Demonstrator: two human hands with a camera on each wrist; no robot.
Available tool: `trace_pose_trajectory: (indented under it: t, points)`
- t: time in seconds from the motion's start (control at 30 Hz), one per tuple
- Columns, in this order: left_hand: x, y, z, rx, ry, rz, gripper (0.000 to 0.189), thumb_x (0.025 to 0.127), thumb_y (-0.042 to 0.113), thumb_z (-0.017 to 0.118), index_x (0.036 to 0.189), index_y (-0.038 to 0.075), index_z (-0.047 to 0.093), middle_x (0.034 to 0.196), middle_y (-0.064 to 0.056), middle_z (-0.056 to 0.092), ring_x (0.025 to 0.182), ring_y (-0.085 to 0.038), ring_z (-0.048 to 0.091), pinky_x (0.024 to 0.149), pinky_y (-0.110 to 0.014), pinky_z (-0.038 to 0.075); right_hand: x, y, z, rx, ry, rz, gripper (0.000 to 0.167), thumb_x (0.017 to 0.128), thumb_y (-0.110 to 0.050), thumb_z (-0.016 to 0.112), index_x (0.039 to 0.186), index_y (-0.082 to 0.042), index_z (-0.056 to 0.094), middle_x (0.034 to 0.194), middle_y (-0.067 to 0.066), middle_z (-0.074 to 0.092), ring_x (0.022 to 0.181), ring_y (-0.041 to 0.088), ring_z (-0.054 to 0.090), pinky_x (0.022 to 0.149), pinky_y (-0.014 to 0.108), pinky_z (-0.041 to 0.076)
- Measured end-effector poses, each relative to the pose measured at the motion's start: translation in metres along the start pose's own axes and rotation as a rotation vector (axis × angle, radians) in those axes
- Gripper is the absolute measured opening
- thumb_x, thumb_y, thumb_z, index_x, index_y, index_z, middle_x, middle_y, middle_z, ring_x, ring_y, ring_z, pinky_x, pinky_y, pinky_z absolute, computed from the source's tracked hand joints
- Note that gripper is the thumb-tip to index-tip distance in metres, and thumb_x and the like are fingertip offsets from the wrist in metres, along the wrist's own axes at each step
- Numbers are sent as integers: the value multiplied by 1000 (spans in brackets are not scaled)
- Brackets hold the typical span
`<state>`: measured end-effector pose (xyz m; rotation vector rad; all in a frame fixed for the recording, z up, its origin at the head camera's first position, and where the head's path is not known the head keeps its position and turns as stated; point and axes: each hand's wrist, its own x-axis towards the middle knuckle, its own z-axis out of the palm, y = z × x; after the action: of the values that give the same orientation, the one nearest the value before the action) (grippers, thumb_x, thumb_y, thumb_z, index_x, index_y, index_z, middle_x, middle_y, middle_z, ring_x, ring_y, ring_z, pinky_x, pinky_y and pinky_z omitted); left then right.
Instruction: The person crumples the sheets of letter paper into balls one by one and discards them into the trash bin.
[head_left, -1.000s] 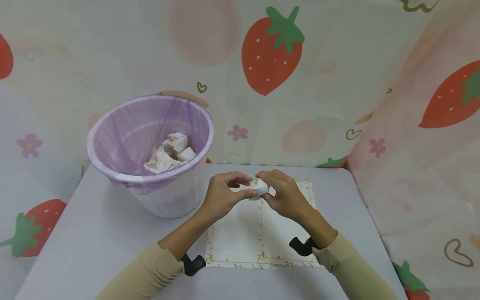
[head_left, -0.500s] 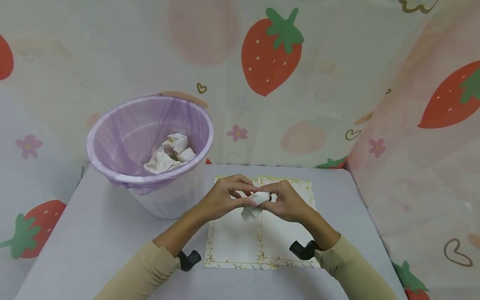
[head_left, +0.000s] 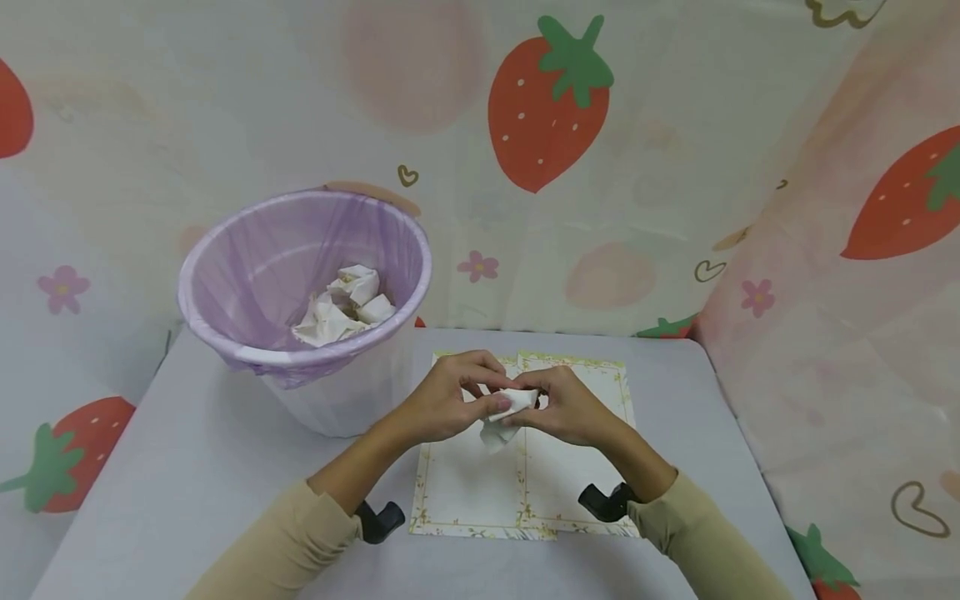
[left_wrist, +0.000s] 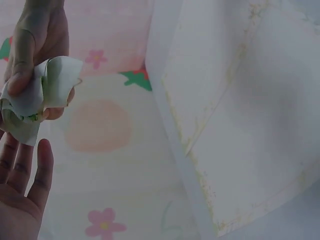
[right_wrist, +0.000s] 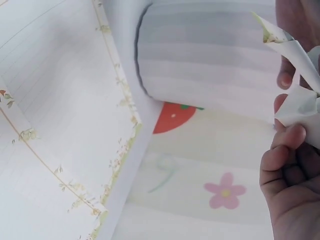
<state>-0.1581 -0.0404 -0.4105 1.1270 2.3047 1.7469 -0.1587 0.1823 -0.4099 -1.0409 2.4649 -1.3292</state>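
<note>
In the head view, a partly crumpled piece of white paper (head_left: 495, 434) is between my two hands, above the printed sheets. My left hand (head_left: 450, 400) pinches its left side, with the thumb in front. My right hand (head_left: 570, 407) grips the other end between thumb and fingers. The left wrist view shows the paper (left_wrist: 62, 80) folded and creased, a bit of green print inside it. In the right wrist view a rolled corner of the paper (right_wrist: 297, 52) sticks out, and the right thumb (right_wrist: 295, 134) presses on the lower part.
Under the hands lie two sheets with flowered borders (head_left: 465, 500), overlapping on the white-covered table (head_left: 247, 500). A white bin (head_left: 337, 396) with a purple liner stands at the left, with several crumpled papers (head_left: 330, 321) inside. Strawberry-print cloth (head_left: 675, 125) hangs behind.
The hands have come slightly lower and nearer, and more of the paper now hangs below the fingers. Both hands have kept hold while working it. Bin and sheets stay in place.
</note>
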Motion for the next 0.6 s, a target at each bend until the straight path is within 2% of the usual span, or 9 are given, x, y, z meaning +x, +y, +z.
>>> trace_pose_trajectory:
  t: [0.17, 0.3, 0.37, 0.47, 0.6]
  points:
    - [0, 0, 1, -7, 91, 31, 13, 90, 8, 74, 101, 5, 78, 96, -1, 67, 89, -15, 63, 74, -33, 56, 0, 0, 1, 118, 33, 45, 24, 82, -8, 82, 104, -6, 74, 93, 1, 73, 78, 15, 63, 66, 31, 52]
    - [1, 0, 0, -43, 182, 41, 11, 90, 5, 72, 100, 1, 77, 96, -6, 67, 87, -18, 64, 73, -33, 58, 1, -5, 2, 201, 80, 49, 45, 81, -5, 82, 123, -3, 66, 106, 8, 70, 82, 21, 64, 68, 31, 55]
    - [1, 1, -1, -55, 219, 37, 12, 90, 4, 72, 100, 0, 77, 96, -7, 67, 87, -19, 64, 74, -33, 58, 2, -7, 3, 199, 113, 50, 59, 81, -6, 83, 134, -8, 58, 110, 8, 67, 87, 23, 64, 71, 33, 55]
    - [1, 2, 0, -105, 267, 11, 13, 90, 3, 72, 101, -2, 76, 96, -9, 66, 87, -20, 65, 75, -33, 59, 2, -10, 5, 160, 160, 45, 74, 79, -8, 85, 142, -16, 47, 111, 6, 65, 92, 22, 63, 77, 36, 54]
    - [1, 2, 1, -205, 335, -32, 13, 92, 1, 69, 102, -5, 75, 97, -12, 65, 87, -21, 66, 73, -33, 60, 2, -14, 10, 98, 199, -30, 83, 77, -10, 86, 146, -16, 40, 118, 4, 63, 100, 20, 63, 89, 37, 53]
